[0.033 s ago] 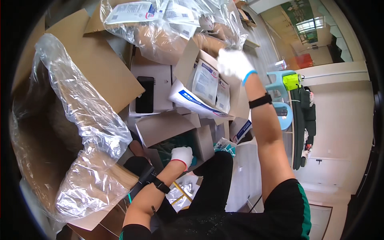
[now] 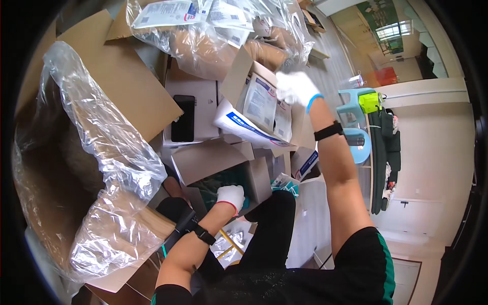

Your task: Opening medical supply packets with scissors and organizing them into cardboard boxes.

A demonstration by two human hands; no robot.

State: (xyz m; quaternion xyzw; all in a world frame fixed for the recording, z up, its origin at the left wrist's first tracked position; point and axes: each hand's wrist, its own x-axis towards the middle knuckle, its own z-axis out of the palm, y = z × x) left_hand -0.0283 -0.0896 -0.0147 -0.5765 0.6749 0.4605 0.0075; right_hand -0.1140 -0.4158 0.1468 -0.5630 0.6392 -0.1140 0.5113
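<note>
My left hand (image 2: pixel 230 197), in a white glove with a red cuff, is closed inside a cardboard box (image 2: pixel 209 163). The box holds dark green contents (image 2: pixel 218 182), and teal shows beside the fingers; what they hold is hidden. My right hand (image 2: pixel 296 90), in a white glove with a blue cuff, is at the upper right side of another open box (image 2: pixel 239 76). Its fingers look curled together and are slightly blurred; I cannot make out anything in them. White printed packets (image 2: pixel 260 103) stand in that box, and a white and blue printed sheet (image 2: pixel 239 123) lies across its front.
At the left stands a large carton (image 2: pixel 117 76) with a clear plastic liner (image 2: pixel 101 127). A black phone (image 2: pixel 183 118) lies on a white box (image 2: pixel 207 112). Bagged packets (image 2: pixel 165 14) are at the top. Small teal and white packets (image 2: pixel 285 184) lie near my knee. Blue stools (image 2: pixel 361 147) stand right.
My right hand has shifted slightly downward beside the packet box and looks less blurred. My left hand stays in the lower box with hardly any movement.
</note>
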